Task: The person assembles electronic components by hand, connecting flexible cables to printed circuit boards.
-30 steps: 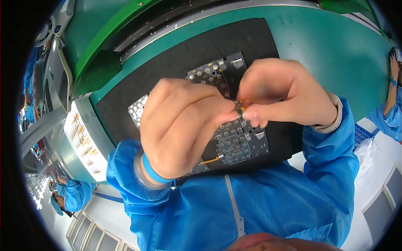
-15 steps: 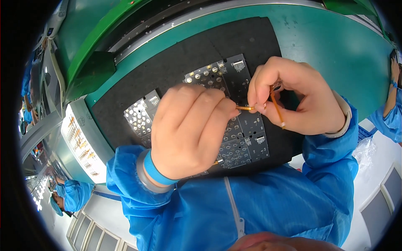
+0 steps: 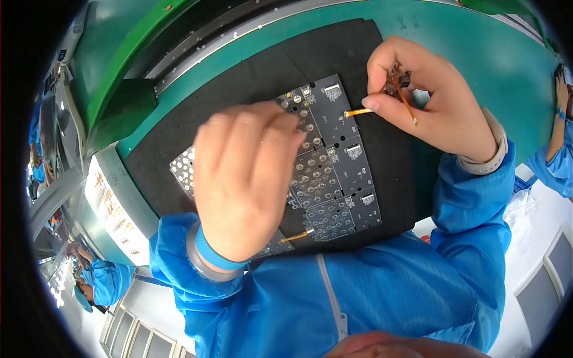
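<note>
My right hand (image 3: pixel 439 98) is closed around a small bunch of orange flex cables (image 3: pixel 406 105) with dark ends, above the right side of the circuit boards. From its pinched thumb and forefinger one flex cable (image 3: pixel 357 112) sticks out leftward, its tip over the top board's right edge. My left hand (image 3: pixel 242 173) hangs over the boards' left part, fingers bent and blurred; its fingertips are too smeared to show whether anything is in them. Beneath lies a dark panel of joined circuit boards (image 3: pixel 352 170) with rows of round metallic spots. Another flex cable (image 3: pixel 295 237) lies at the panel's lower edge.
A black mat (image 3: pixel 239 77) lies under the boards on the green table (image 3: pixel 465 59). At left stands a white tray (image 3: pixel 113 206) with rows of small orange parts. A green frame (image 3: pixel 128 71) rises at the back left. Other people in blue work at both sides.
My hands have moved apart: the right went up with its flex cables, the left shifted leftward off the cable end it was touching. More of the boards shows between them.
</note>
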The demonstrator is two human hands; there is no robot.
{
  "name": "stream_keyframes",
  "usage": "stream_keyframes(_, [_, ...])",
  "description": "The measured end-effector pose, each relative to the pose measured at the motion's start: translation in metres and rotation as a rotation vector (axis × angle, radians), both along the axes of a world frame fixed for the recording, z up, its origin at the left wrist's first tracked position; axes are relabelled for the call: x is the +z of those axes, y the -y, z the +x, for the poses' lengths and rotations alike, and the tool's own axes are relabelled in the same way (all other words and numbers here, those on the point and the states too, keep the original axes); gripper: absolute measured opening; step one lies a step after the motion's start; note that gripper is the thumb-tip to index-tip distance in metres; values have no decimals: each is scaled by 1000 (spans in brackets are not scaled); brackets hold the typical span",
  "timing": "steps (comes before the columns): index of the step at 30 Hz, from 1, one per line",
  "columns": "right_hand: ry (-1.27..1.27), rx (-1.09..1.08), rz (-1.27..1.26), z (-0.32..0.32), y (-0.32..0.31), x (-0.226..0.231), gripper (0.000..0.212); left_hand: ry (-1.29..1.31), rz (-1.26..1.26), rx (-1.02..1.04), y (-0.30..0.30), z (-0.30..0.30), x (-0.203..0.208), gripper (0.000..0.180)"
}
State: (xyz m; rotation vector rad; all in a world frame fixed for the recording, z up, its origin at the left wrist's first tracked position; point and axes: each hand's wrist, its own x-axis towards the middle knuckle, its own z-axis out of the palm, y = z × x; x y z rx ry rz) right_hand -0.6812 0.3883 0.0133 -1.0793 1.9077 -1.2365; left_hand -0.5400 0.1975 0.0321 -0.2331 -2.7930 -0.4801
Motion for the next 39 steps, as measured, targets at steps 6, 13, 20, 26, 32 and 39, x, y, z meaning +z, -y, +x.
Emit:
stream_keyframes(6, [-27, 42, -5, 0, 4, -2, 13, 107, -198, -93, -8, 3, 2, 39])
stream_keyframes(13, [-41, 53, -19, 0, 6, -4, 13, 152, -205, -67, -9, 4, 2, 46])
stream_keyframes(20, [-32, 47, -13, 1, 6, -5, 12, 111, -230, -75, -8, 4, -5, 48])
stream_keyframes(26, [-43, 62, -21, 1, 7, -6, 12, 114, -238, -66, -7, 6, -5, 48])
stream_keyframes(32, [-27, 58, -9, 1, 6, -5, 13, 116, -242, -69, -8, 6, -4, 48])
stream_keyframes(39, [-56, 66, -17, 1, 6, -5, 15, 109, -250, -69, -8, 7, -6, 47])
